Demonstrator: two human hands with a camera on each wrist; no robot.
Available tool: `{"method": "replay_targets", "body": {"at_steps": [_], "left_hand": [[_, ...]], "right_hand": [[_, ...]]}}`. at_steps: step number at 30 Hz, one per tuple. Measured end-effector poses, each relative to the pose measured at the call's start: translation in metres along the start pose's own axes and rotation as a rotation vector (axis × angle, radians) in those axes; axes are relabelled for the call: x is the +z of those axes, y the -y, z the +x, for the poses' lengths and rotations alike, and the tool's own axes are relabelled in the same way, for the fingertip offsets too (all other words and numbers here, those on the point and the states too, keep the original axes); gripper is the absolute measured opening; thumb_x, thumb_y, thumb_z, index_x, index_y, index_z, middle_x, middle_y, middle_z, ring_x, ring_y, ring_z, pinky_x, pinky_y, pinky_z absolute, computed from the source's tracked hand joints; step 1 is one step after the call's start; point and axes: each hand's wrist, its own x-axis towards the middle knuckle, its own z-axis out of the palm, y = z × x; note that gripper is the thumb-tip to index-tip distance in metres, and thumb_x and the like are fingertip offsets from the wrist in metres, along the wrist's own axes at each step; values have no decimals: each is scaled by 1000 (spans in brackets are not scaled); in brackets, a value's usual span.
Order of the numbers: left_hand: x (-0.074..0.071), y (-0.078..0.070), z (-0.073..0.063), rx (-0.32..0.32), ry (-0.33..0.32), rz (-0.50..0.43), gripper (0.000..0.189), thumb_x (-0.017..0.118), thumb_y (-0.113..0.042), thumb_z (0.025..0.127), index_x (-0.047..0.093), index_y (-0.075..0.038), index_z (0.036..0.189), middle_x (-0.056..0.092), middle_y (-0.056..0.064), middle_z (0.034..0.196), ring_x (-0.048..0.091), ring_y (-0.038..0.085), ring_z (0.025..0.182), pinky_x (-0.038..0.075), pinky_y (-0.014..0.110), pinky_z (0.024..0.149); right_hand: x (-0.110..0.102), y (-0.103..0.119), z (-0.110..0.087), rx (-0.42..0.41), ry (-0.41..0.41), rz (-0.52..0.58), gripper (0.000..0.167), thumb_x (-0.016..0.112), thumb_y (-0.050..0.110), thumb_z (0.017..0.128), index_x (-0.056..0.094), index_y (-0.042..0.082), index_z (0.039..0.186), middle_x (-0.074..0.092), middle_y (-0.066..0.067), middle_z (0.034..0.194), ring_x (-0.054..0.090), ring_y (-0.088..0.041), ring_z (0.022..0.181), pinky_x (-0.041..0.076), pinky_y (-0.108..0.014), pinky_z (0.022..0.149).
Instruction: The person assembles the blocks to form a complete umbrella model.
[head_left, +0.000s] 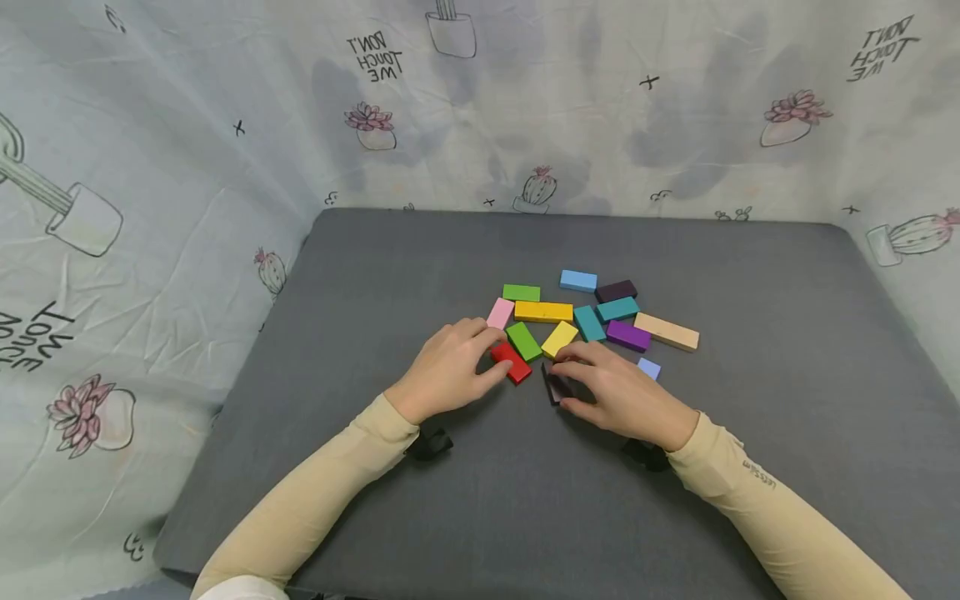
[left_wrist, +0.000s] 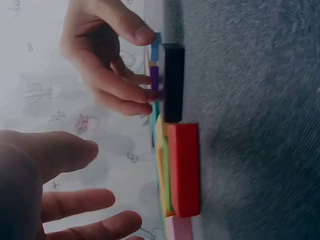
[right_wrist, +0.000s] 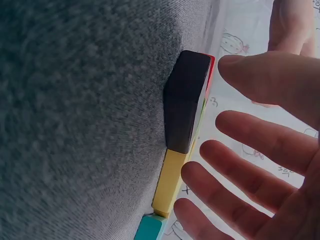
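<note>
My left hand (head_left: 452, 367) hovers beside a red block (head_left: 512, 363) with thumb and fingers spread and nothing between them. In the left wrist view a gap separates its fingers from the red block. Over a black block (head_left: 553, 390) is my right hand (head_left: 626, 393), partly covering it. The right wrist view shows the right fingertips loosely extended, apart from the black block. A short yellow block (head_left: 559, 339) stands beyond the black one, and a green block (head_left: 524, 342) lies beside the red one. A pink block (head_left: 500, 313) is just past the left fingertips.
Farther back lie a long yellow block (head_left: 543, 312), a green block (head_left: 521, 292), a light blue block (head_left: 578, 281) and a dark block (head_left: 616, 291). Teal blocks (head_left: 589, 323), a purple block (head_left: 628, 336), a tan block (head_left: 667, 332) and a periwinkle block (head_left: 648, 368) sit rightward on the grey table (head_left: 405, 258).
</note>
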Motion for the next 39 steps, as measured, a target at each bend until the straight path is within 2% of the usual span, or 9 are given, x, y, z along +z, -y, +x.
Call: {"method": "replay_targets", "body": {"at_steps": [4, 12, 25, 32, 39], "left_hand": [[5, -1, 1, 20, 27, 34, 27, 77, -28, 93, 76, -10, 114, 66, 4, 95, 56, 17, 79, 50, 33, 70], [17, -1, 2, -13, 96, 110, 33, 78, -35, 93, 77, -15, 119, 64, 2, 100, 56, 17, 84, 49, 30, 72], [20, 0, 1, 8, 82, 123, 29, 78, -35, 93, 79, -16, 116, 59, 3, 98, 53, 17, 81, 46, 31, 68], [21, 0, 1, 0, 98, 126, 32, 78, -38, 93, 78, -17, 117, 58, 3, 99, 52, 17, 81, 45, 30, 69], [23, 2, 0, 15, 68, 103, 30, 80, -35, 92, 79, -16, 115, 59, 4, 99, 53, 17, 80, 45, 30, 67]], "right_hand": [[0, -1, 0, -4, 5, -3, 48, 92, 24, 81, 76, 6, 123, 66, -11, 126, 62, -23, 113, 59, -42, 97], [4, -4, 1, -21, 5, -5, 44, 91, 22, 82, 77, 5, 121, 67, -11, 125, 63, -24, 112, 58, -42, 97], [5, -6, 2, -52, -29, -12, 37, 89, 17, 84, 78, 5, 117, 66, -13, 123, 62, -24, 109, 58, -41, 92], [6, -6, 0, -56, -34, -6, 36, 89, 16, 82, 79, 6, 116, 67, -12, 122, 63, -24, 109, 58, -41, 92], [7, -4, -2, -62, -26, -3, 37, 90, 18, 82, 79, 8, 116, 66, -9, 121, 62, -23, 108, 58, -40, 90]]}}
